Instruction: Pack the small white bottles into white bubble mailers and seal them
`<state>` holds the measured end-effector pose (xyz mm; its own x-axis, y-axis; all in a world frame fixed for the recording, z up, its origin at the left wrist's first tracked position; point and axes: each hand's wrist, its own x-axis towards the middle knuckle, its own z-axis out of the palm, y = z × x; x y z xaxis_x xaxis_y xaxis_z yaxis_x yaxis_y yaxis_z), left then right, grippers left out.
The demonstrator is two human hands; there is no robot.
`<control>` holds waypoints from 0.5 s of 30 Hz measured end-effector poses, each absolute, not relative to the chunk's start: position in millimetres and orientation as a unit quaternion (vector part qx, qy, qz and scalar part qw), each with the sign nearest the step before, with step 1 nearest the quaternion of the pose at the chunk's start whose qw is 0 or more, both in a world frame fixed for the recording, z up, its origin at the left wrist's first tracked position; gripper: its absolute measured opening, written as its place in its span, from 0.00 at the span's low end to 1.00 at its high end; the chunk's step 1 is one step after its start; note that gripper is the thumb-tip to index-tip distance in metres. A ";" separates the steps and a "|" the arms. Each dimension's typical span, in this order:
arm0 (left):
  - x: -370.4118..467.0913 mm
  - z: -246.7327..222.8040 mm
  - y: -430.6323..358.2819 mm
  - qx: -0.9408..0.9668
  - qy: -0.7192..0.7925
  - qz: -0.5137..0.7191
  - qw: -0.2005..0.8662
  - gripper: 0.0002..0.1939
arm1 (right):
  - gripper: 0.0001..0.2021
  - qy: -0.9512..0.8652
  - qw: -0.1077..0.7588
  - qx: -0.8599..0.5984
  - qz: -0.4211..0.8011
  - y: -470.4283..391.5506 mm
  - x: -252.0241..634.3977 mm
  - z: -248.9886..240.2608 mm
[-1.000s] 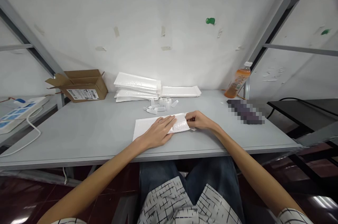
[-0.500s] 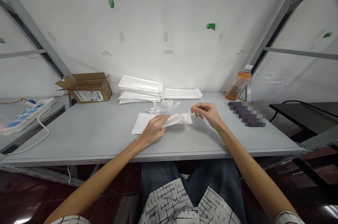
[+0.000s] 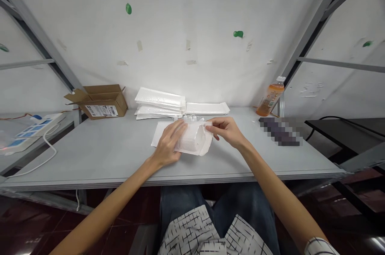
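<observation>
A white padded mailer [image 3: 189, 144] is between my hands, above the front half of the table. My left hand [image 3: 167, 142] closes around its middle, with a flat white end showing to the left of the fingers. The mailer's mouth gapes toward the right, and a translucent inner lining shows there. With thumb and fingers, my right hand [image 3: 227, 131] pinches the rim at the mouth's upper right. Just behind the mailer lie small white plastic pieces [image 3: 194, 118], mostly hidden by it.
Stacked white padded mailers [image 3: 159, 98] lie against the wall, with a flat mailer [image 3: 207, 108] beside them. An open cardboard box [image 3: 105, 104] stands back left. At right are an orange drink bottle [image 3: 271, 96] and a blurred dark object [image 3: 279, 130]. A power strip [image 3: 34, 130] sits far left.
My right hand has moved left and taken hold of the mailer's rim. The mailer's mouth has widened and turned toward me, now covering most of the small white pieces.
</observation>
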<state>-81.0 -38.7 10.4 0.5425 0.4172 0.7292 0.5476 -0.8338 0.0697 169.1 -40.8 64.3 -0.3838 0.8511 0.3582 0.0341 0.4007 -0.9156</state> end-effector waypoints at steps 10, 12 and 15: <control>-122.1 58.0 -3.1 -0.713 -0.472 -0.513 0.083 0.25 | 0.21 -0.590 0.549 -0.348 0.479 -11.2 167.6 71.2; -132.4 74.4 10.3 -0.666 -0.523 -0.527 0.067 0.25 | 0.21 -0.564 0.567 -0.375 0.468 -1.8 177.9 64.5; -142.5 88.0 30.1 -0.659 -0.550 -0.510 0.054 0.20 | 0.22 -0.536 0.569 -0.414 0.466 10.0 193.1 48.5</control>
<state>-142.5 30.1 88.0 -0.1264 0.6700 0.7315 0.7796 -0.3889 0.4909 193.1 10.0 48.5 -0.0089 0.9744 0.2247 -0.0868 0.2231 -0.9709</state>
